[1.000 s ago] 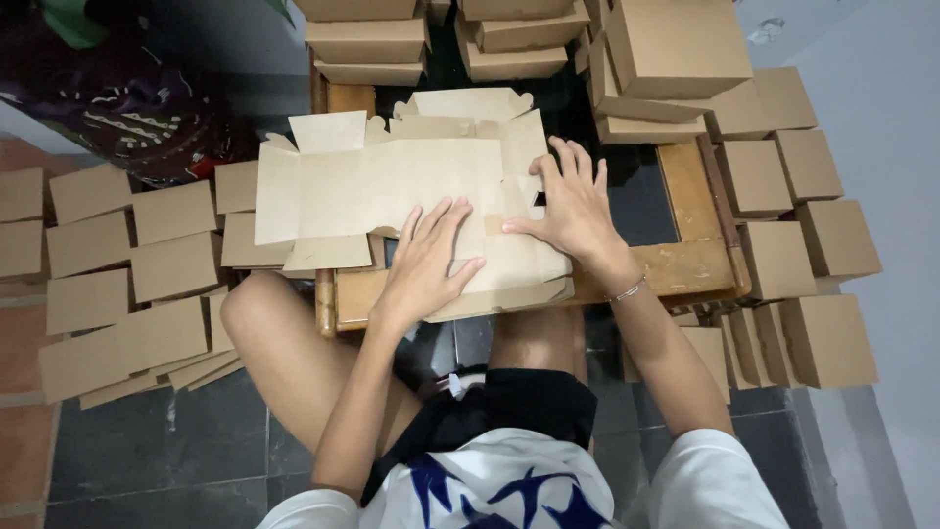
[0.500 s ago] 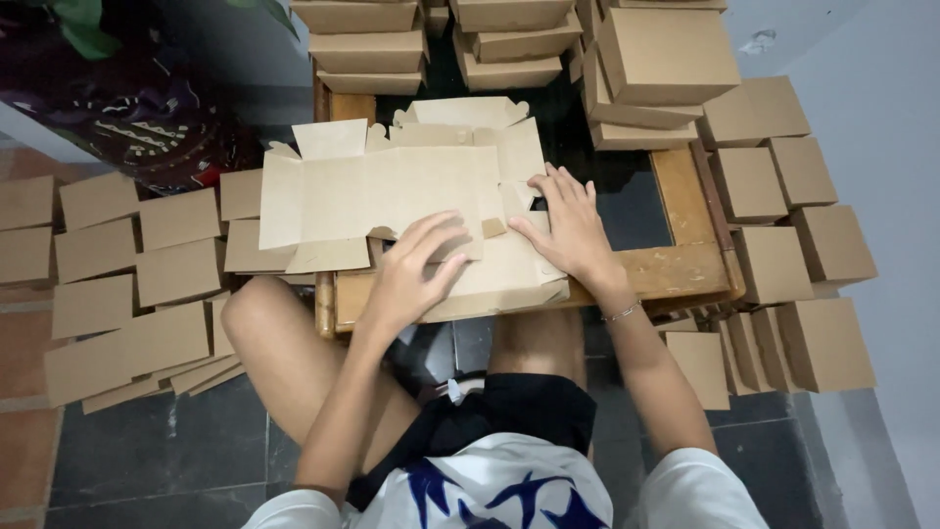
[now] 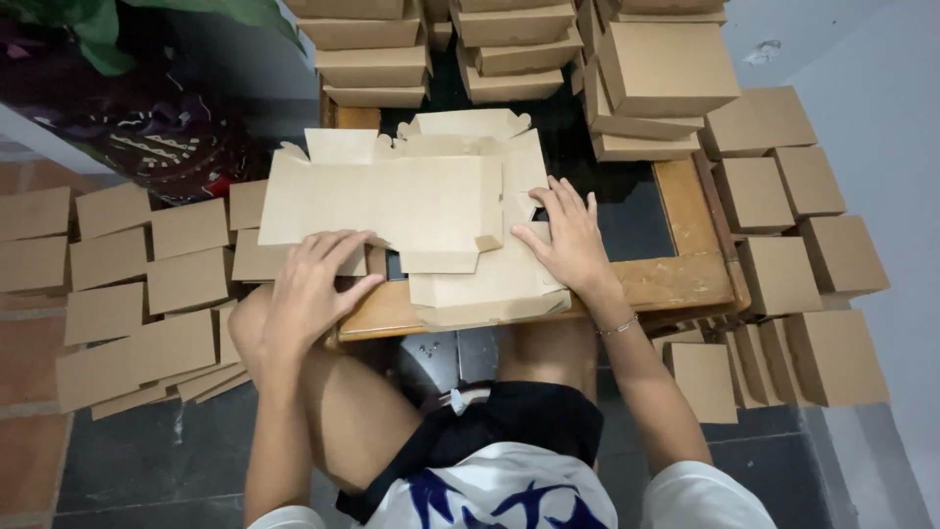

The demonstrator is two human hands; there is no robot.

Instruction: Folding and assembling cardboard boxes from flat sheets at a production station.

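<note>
A flat, unfolded brown cardboard box blank (image 3: 392, 201) lies on top of a stack of similar blanks (image 3: 490, 284) on a small wooden table (image 3: 685, 279) with a dark glass top. My left hand (image 3: 313, 284) rests at the blank's lower-left flap, fingers curled over its edge. My right hand (image 3: 568, 240) lies palm down, fingers spread, on the stack just right of the top blank. Neither hand lifts anything.
Folded brown boxes are stacked behind the table (image 3: 509, 59) and at the right (image 3: 774, 196). More boxes cover the floor to the left (image 3: 127, 284) and lower right (image 3: 832, 353). A green plant (image 3: 88, 29) and a dark patterned cloth (image 3: 157, 147) sit at the upper left.
My left hand has slid left from the middle of the stack to the top blank's lower-left flap. My right hand has shifted slightly down and stays on the stack.
</note>
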